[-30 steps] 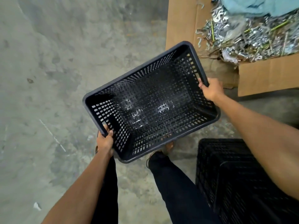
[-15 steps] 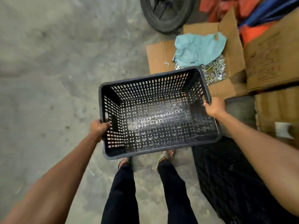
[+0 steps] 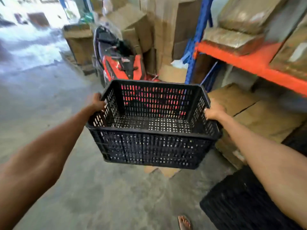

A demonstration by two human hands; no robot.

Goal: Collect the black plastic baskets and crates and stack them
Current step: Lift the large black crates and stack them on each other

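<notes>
I hold a black perforated plastic crate level in front of me, above the concrete floor, with nothing inside it. My left hand grips the left rim and my right hand grips the right rim. A second black plastic crate stands on the floor at the lower right, partly hidden by my right forearm.
A red and black motorbike is parked straight ahead behind the held crate. Cardboard boxes are piled at the right under a blue and orange rack. More boxes stand behind the bike. Flat cardboard lies on the floor beneath the crate.
The crate came up from a tilted position near my legs to level at chest height. The view swung up from the floor to the bike and rack. Both hands kept their grip.
</notes>
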